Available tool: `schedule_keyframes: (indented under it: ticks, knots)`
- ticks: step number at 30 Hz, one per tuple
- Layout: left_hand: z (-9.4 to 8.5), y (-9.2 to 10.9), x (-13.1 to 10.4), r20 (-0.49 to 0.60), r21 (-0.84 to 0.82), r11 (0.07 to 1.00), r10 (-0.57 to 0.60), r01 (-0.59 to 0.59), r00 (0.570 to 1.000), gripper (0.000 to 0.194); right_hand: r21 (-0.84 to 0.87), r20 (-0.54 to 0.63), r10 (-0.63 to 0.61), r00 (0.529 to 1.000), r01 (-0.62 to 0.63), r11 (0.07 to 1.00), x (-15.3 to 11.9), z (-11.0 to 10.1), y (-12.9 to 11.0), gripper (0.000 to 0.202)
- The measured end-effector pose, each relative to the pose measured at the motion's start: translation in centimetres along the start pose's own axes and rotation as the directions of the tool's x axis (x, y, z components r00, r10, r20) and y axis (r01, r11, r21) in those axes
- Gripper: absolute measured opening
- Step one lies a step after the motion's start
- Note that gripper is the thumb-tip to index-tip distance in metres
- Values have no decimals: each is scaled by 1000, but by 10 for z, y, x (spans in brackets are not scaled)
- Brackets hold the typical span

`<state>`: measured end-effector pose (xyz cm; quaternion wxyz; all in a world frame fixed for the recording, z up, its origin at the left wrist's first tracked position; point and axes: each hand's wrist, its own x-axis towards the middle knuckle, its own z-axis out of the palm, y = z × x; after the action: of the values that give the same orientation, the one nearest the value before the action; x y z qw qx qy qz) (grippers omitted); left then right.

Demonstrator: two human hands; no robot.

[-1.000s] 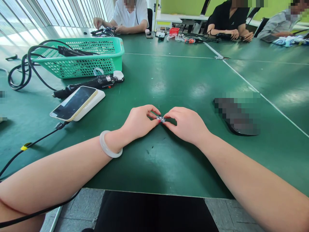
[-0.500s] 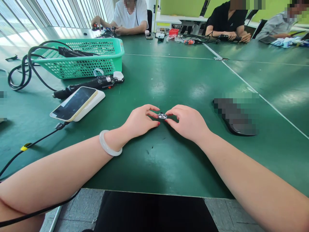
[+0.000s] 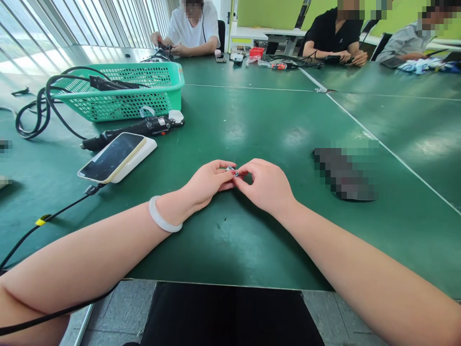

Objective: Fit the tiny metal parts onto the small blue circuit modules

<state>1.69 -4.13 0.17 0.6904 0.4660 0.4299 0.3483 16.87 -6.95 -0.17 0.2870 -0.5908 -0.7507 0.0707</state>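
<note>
Both hands meet above the green table (image 3: 230, 240), near the middle of the view. A small silvery metal part (image 3: 231, 168) is pinched between the thumb and fingers of my left hand (image 3: 209, 182). The fingertips of my right hand (image 3: 264, 182) are closed on the right end of the same part. Its details are too small to make out, and fingers cover much of it. A pale bangle (image 3: 163, 216) circles my left wrist.
At the left are a green basket (image 3: 126, 98) with a black tool and cables, another black tool (image 3: 133, 130), and a phone (image 3: 113, 156) on a white block. A dark, partly blurred object (image 3: 344, 178) lies right. Three people sit across the table.
My left fingers have closed further round the small part, which has turned and shifted slightly left. My right hand has moved left with it. The view has shifted a little.
</note>
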Motion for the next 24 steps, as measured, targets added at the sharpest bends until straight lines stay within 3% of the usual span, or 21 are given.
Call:
schedule_keyframes:
  ticks: [5, 7, 10, 13, 15, 16, 18, 21, 24]
  knots:
    - [-3, 5, -2, 3, -72, 995, -67, 67, 998, 16, 32, -6, -44, 999, 44, 999, 0, 4, -1, 18]
    - [-8, 10, -6, -43, 20, 995, -95, 96, 995, 15, 76, 20, -87, 996, 85, 993, -1, 4, 3, 16]
    - [-26, 20, -19, -133, 311, 943, -80, 118, 988, 24, 136, 50, -77, 996, 70, 988, -1, 1, 13, 18]
    - [-56, 30, -44, -246, 673, 730, 73, 116, 966, 33, 184, 55, -14, 998, 4, 983, 1, -4, 26, 18]
    - [-77, 35, -65, -304, 859, 481, 203, 176, 931, 36, 200, 50, 13, 999, -23, 980, 3, -6, 33, 17]
    - [-86, 37, -76, -334, 916, 314, 253, 250, 908, 36, 202, 49, 21, 999, -30, 979, 4, -6, 36, 16]
    - [-101, 38, -96, -324, 945, 69, 332, 320, 886, 37, 195, 55, 21, 998, -31, 980, 5, -6, 38, 14]
    - [-113, 35, -115, -340, 923, -56, 350, 382, 873, 37, 177, 69, -1, 998, -11, 984, 5, -6, 37, 14]
    - [-116, 31, -120, -348, 922, -34, 371, 386, 861, 37, 166, 78, -15, 997, 2, 986, 4, -7, 35, 15]
